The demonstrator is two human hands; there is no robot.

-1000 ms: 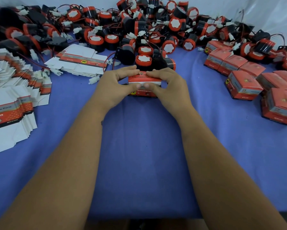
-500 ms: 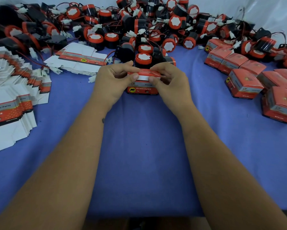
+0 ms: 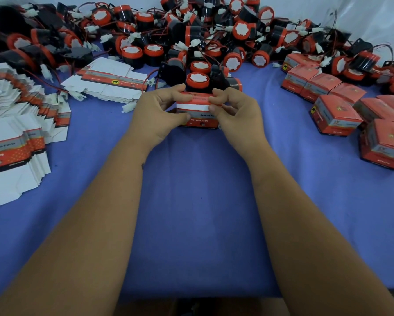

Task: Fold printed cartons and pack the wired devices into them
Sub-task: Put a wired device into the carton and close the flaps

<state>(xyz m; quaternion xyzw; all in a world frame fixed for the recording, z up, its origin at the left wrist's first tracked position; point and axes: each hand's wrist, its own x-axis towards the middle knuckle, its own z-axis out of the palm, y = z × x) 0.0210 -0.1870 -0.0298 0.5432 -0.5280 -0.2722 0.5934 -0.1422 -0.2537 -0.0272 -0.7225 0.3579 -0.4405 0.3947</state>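
Note:
A red, grey and white printed carton (image 3: pixel 199 115) stands on the blue table (image 3: pixel 198 201) between my hands. My left hand (image 3: pixel 159 112) grips its left side, thumb on the front face and fingers curled over the red top flap. My right hand (image 3: pixel 234 110) pinches the right end of that top flap, whose white tuck strip shows. Just behind the carton sits a black and orange wired device (image 3: pixel 197 79). What the carton holds is hidden.
A big heap of black and orange wired devices (image 3: pixel 191 30) fills the back of the table. Flat unfolded cartons lie stacked at the left (image 3: pixel 11 151) and back left (image 3: pixel 109 85). Several closed cartons (image 3: pixel 337 115) stand at the right.
Both hands have gone from pressing down on the carton's top to lifting and gripping its top flap, so the white tuck strip now shows. The carton has stayed in place.

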